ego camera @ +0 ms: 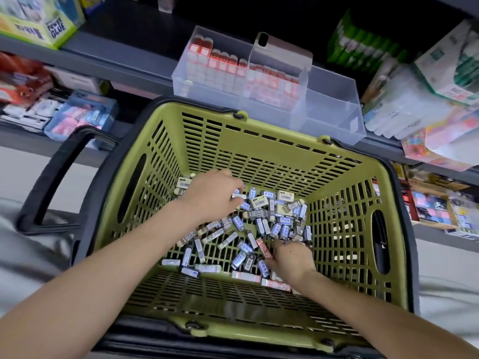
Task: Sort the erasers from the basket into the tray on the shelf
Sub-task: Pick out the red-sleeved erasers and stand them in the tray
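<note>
erasers point(259, 213) with "2b" labels; green basket point(259, 141)

Erasers point(259, 213): "2B" on several sleeves, between left hand point(215, 193) and right hand point(290, 257).
Green box point(55, 28): "BLUE", far beyond the left hand.

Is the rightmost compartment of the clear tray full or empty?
Empty: the rightmost compartment shows only bare plastic; the other two hold red-and-white packs.
</note>
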Motion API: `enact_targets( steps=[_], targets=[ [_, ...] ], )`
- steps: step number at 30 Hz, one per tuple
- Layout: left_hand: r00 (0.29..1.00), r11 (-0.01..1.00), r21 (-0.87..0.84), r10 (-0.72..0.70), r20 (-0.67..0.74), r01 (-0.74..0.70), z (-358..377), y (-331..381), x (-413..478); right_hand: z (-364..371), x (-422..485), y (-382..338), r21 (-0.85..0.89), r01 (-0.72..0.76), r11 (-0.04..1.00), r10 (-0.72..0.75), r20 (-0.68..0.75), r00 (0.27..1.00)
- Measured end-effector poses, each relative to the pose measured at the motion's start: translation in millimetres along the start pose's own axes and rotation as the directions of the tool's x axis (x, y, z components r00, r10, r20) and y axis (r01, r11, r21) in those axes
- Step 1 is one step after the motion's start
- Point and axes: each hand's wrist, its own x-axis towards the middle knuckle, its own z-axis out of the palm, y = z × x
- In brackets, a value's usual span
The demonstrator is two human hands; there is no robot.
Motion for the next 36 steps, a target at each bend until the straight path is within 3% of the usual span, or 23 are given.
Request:
enact_targets(
  steps=[3, 4, 6, 7, 8, 11, 16, 20, 24, 26, 28, 29, 30, 32, 34, 36],
  targets=[
    [1.0, 1.0, 0.009, 0.004, -0.027, -0.004, -0.6, 0.9, 0.6, -5.5, -1.0, 0.8, 0.274, -0.007, 0.962, 0.003, 0.016, 1.0],
    [0.999, 1.0, 0.01, 0.007, -0.039, -0.007, -1.0, 1.9, 1.3, -9.7, 0.0, 5.9, 0.454, -0.051, 0.89, 0.025, 0.064, 0.998],
    [0.999, 1.0, 0.008, 0.013, -0.053, -0.013, -1.7, 4.5, 2.2, -13.8, -0.8, 18.8, 0.769, -0.176, 0.615, 0.037, 0.194, 0.98],
    [0.998, 1.0, 0.009, 0.016, -0.057, -0.016, -1.9, 5.5, 2.6, -13.8, -2.3, 23.0, 0.833, -0.226, 0.504, 0.038, 0.24, 0.97],
    [0.998, 1.0, 0.008, 0.02, -0.06, -0.02, -2.1, 6.2, 2.8, -14.0, -3.5, 25.6, 0.842, -0.249, 0.479, 0.045, 0.259, 0.965],
    [0.998, 0.999, 0.011, 0.033, -0.056, -0.032, -2.4, 6.4, 2.0, -7.9, -1.2, 26.5, 0.7, -0.245, 0.671, 0.109, 0.233, 0.966],
    [0.998, 0.999, 0.016, 0.041, -0.047, -0.041, -3.6, 6.1, 0.2, -3.2, 12.0, 3.1, 0.434, -0.157, 0.887, 0.112, 0.128, 0.985],
    [0.998, 0.999, -0.021, 0.027, -0.054, -0.028, -0.2, 7.3, 2.9, 2.5, 24.0, -10.8, 0.401, -0.202, 0.893, 0.18, 0.094, 0.979],
    [0.999, 0.964, -0.265, -0.029, -0.037, 0.018, 11.4, 14.0, 5.5, -1.3, 24.1, -1.2, 0.426, -0.162, 0.89, 0.124, 0.115, 0.986],
    [0.991, 0.844, -0.52, -0.126, 0.045, 0.132, 20.9, 18.3, 5.4, -14.4, 20.3, 3.9, 0.619, -0.155, 0.77, 0.097, 0.127, 0.987],
    [0.945, 0.562, -0.76, -0.175, 0.276, 0.326, 29.2, 23.6, 3.1, -36.3, 12.7, 5.1, 0.868, -0.112, 0.484, 0.035, 0.109, 0.993],
    [0.904, 0.389, -0.818, -0.131, 0.406, 0.424, 32.7, 27.2, 1.3, -47.7, 8.2, 3.2, 0.928, -0.055, 0.368, -0.007, 0.062, 0.998],
    [0.862, 0.24, -0.831, -0.061, 0.503, 0.502, 36.5, 30.3, -0.5, -57.7, 3.4, -0.3, 0.95, 0.01, 0.311, -0.037, 0.002, 0.999],
    [0.802, 0.001, -0.804, 0.075, 0.593, 0.595, 45.4, 34.8, -4.0, -72.8, -5.3, -8.0, 0.945, 0.118, 0.306, -0.1, -0.091, 0.991],
    [0.765, -0.107, -0.758, 0.145, 0.628, 0.643, 53.8, 38.2, -7.2, -76.3, -12.3, -8.3, 0.976, 0.094, 0.194, -0.204, -0.053, 0.978],
    [0.748, -0.111, -0.74, 0.139, 0.649, 0.663, 61.0, 36.2, -8.9, -73.5, -14.5, 4.4, 0.996, -0.049, 0.069, -0.262, 0.065, 0.963]
  ],
)
